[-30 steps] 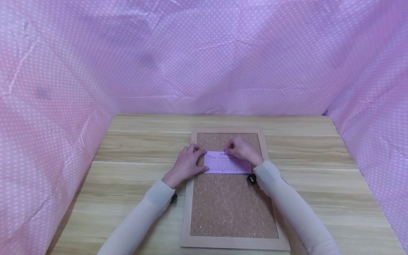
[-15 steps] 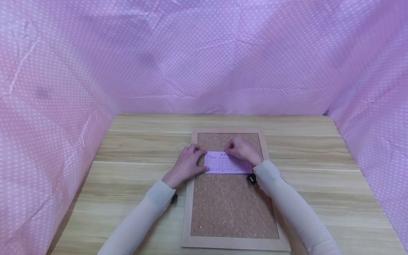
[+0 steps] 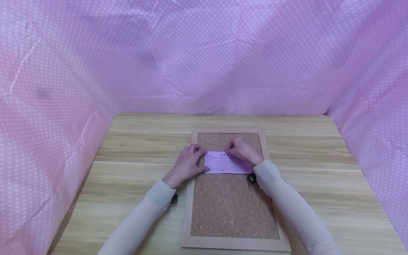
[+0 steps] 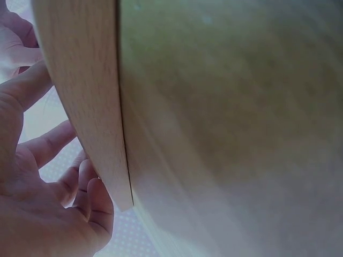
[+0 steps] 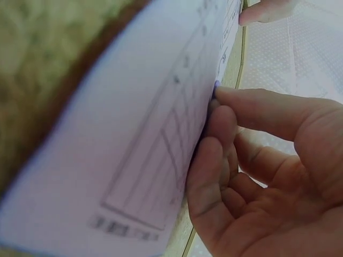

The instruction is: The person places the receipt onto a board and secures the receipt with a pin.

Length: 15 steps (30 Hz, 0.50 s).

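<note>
A pink-purple printed paper form (image 3: 216, 163) lies across the upper part of a wood-framed cork board (image 3: 234, 205). My left hand (image 3: 187, 163) presses the form's left corners, thumb at the lower one and forefinger at the upper. In the left wrist view, the other fingers of the left hand (image 4: 48, 182) are bent beside the board's frame (image 4: 88, 80). At the form's top edge, my right hand (image 3: 243, 148) pinches a small purple thing (image 5: 216, 85), mostly hidden by the fingertips. The right wrist view shows the form (image 5: 107, 134) slightly curved and blurred in front of the board.
Beneath the board is a light wood-grain table (image 3: 137, 141). Pink dotted cloth (image 3: 178, 63) hangs behind the table and along both sides. Black bands with small devices show at the left wrist (image 3: 174, 198) and the right wrist (image 3: 251, 178).
</note>
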{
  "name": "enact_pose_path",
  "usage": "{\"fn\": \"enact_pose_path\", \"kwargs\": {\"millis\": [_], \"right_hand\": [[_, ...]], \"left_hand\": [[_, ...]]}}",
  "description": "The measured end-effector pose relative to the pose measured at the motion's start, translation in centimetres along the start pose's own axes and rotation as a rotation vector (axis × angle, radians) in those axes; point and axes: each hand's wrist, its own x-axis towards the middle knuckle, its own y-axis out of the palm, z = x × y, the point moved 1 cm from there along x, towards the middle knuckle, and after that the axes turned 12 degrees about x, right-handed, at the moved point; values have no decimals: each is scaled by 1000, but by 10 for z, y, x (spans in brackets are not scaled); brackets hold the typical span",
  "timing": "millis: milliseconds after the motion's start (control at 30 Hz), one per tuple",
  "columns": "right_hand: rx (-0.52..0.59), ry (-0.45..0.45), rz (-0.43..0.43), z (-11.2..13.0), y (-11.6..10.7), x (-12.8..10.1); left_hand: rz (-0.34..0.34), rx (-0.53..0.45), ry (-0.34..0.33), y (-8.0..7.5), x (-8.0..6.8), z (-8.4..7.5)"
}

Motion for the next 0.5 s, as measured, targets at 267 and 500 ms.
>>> {"fn": "enact_pose_path", "kwargs": {"millis": [267,500], "right_hand": [[4,-55,-4,-2,0,-4],[77,-196,6,-8,-5,-15]], "left_hand": [[14,11,-12,-2,-3,-3],[3,20,-16,-4,-8,-4]]}}
